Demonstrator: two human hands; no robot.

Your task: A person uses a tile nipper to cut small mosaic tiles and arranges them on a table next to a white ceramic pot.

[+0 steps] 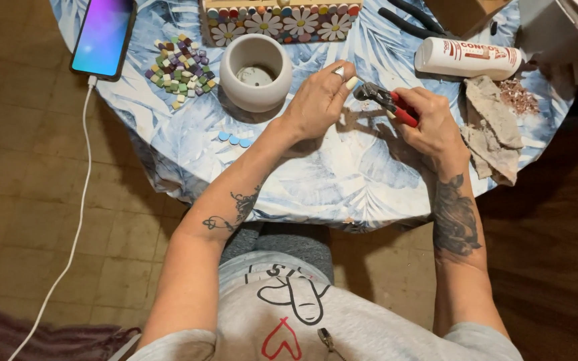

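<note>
The round desk point(342, 180) wears a glossy cloth printed with blue and white leaves, wipeable under messy craft work, and everything sits on its far half, leaving bare cloth in front of the hands. At the far edge lies a wooden board point(281, 20) faced with white daisy mosaics and a row of coloured dots, kept clear of the cutting. The white ceramic pot point(255, 72), round and matte with a drain hole at the bottom, stands just beside the left hand. A white glue tube point(469, 58) lies on its side at the right, near a crumpled beige rag point(493, 130) and a scatter of reddish chips point(518, 97). A phone point(104, 35) with a lit purple screen rests at the left rim, its white cable trailing to the floor. The right hand point(433, 124) is closed around red-handled nippers point(386, 100), whose metal head meets the left hand point(319, 100); that hand's grip is pinched on a small tile piece point(351, 83), pale and hardly visible, held up over the desk at the cutter. A heap of small square tiles point(180, 63) in green, purple and cream lies left of the pot, and a few light blue petals point(234, 139) sit nearer.
</note>
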